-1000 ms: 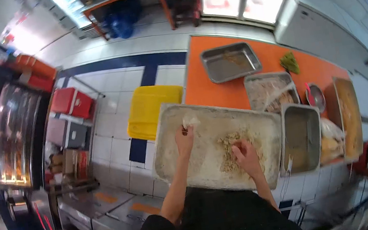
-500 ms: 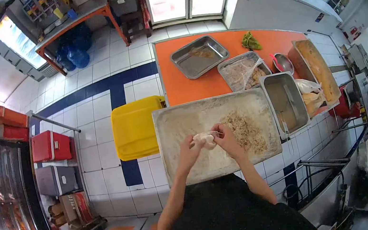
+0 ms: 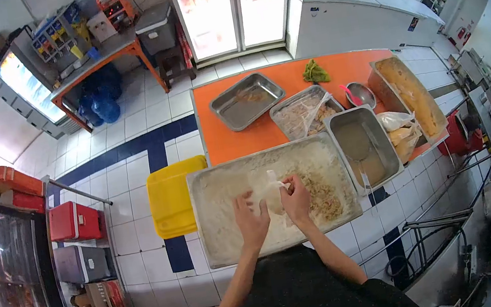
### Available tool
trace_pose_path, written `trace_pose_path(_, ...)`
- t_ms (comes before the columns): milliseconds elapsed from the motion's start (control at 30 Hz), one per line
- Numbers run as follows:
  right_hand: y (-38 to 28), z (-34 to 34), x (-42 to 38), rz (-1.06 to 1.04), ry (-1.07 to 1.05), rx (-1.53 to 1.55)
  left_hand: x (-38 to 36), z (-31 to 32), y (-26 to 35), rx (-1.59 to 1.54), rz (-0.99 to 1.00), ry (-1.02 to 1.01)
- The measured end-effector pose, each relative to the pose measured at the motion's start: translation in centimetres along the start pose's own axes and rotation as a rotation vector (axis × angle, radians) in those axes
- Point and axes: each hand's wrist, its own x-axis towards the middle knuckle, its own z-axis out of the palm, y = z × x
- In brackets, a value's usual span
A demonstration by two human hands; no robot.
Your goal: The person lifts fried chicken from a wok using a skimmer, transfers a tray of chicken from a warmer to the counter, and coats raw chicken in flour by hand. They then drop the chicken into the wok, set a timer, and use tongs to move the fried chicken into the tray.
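A large metal tray (image 3: pixel 222 247) in front of me holds pale flour, with a patch of brownish clumps (image 3: pixel 323 196) on its right side. My right hand (image 3: pixel 296 202) pinches a soft, whitish flour-dusted piece (image 3: pixel 274 196) above the tray; its exact kind cannot be made out. The piece spreads out flat to the left of those fingers. My left hand (image 3: pixel 251 220) is just left of it, fingers apart and holding nothing.
The orange table (image 3: pixel 225 147) bears a shallow metal pan (image 3: pixel 234 120), a tray of bagged food (image 3: pixel 300 112), a green cloth (image 3: pixel 314 72) and a bowl (image 3: pixel 365 95). Right of my tray stand a liquid-filled pan (image 3: pixel 365 157) and a long container (image 3: pixel 410 95). A yellow bin (image 3: pixel 169 201) is at left.
My left hand has let go of the whitish piece and opened. The piece, bunched between both hands before, now hangs spread from my right hand. The view has shifted slightly.
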Motion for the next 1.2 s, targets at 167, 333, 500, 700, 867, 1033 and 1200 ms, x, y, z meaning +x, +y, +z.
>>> trace_pose_path(167,-0.6,-3.6,-0.3,-0.102,-0.23,-0.016,-3.5,3.1,0.7,-0.48,-0.407,-0.517)
trace_pose_path(333,0.3,-6.4,-1.6,-0.312,-0.188,0.029,-2.9,6.2,2.7,-0.823,-0.946,-0.405)
trace_pose_path(500,2.6,-8.5,-1.0,-0.278,-0.218,0.029,-3.9,8.1,3.4,-1.131,-0.979,-0.421)
trace_pose_path(700,3.0,-7.8,-1.1,-0.252,-0.205,0.107,-4.2,7.9,0.3,-0.874,-0.902,-0.579)
trace_pose_path(867,0.2,-8.7,0.3,-0.172,-0.167,0.125,-2.7,8.1,2.1,-1.157,-0.896,-0.587)
trace_pose_path(1033,1.5,-5.7,-1.7,-0.252,-0.203,-0.071,-0.4,7.4,2.2,-1.208,-0.817,-0.628)
trace_pose_path(1200,0.1,-5.4,-2.7,-0.243,-0.196,-0.057,-0.6,6.1,1.2,-1.073,-0.747,-0.721)
